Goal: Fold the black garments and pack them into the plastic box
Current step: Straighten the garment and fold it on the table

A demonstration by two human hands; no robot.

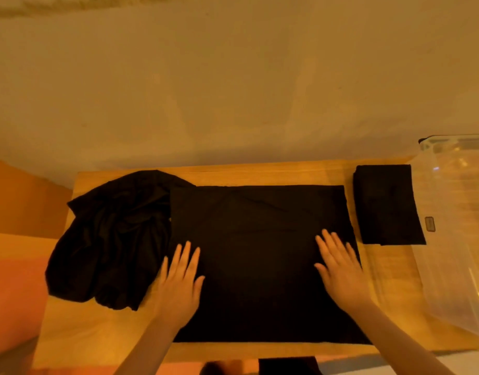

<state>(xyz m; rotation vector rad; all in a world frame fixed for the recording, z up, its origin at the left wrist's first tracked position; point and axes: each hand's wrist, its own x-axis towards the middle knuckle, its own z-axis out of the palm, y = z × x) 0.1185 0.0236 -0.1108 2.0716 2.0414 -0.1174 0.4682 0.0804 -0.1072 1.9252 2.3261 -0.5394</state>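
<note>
Both hands, L (178, 277) & R (341, 269), flat on spread garment (260, 253); plastic box (460, 226) looks empty.

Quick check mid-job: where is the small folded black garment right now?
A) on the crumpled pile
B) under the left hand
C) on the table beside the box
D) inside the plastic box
C: the folded garment lies on the table, just left of the clear plastic box, not inside it.

Everything glows amber here. The spread garment (260, 253) is plain black, as are the crumpled heap (111, 239) and the small folded garment (387, 204). The table (389, 280) is honey-yellow wood; the plastic box (454, 212) is clear, the wall (233, 90) pale tan.
</note>
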